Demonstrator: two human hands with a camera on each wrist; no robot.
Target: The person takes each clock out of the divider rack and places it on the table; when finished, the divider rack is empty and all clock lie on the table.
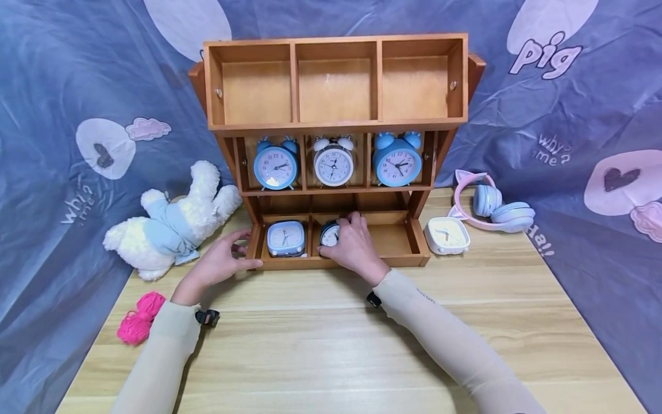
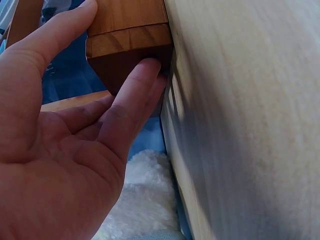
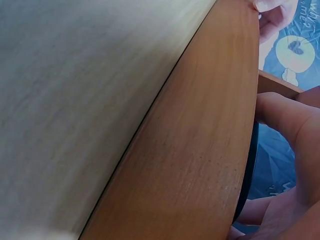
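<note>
A wooden three-tier shelf (image 1: 336, 123) stands at the back of the table. My left hand (image 1: 222, 261) holds the bottom tier's left front corner, thumb at the front and fingers along the side; the left wrist view shows this grip on the wood (image 2: 127, 40) close up. In the bottom middle compartment my right hand (image 1: 354, 244) grips a small dark round alarm clock (image 1: 330, 234), covering its right part. Only a dark rim (image 3: 248, 175) of it shows in the right wrist view, behind the front board. A blue-rimmed square clock (image 1: 286, 238) sits in the compartment to the left.
Three twin-bell clocks (image 1: 333, 165) fill the middle tier. Right of the shelf are a white square clock (image 1: 447, 236) and cat-ear headphones (image 1: 491, 207). A white plush toy (image 1: 173, 224) lies to the left, with pink yarn balls (image 1: 135, 328) nearer the front.
</note>
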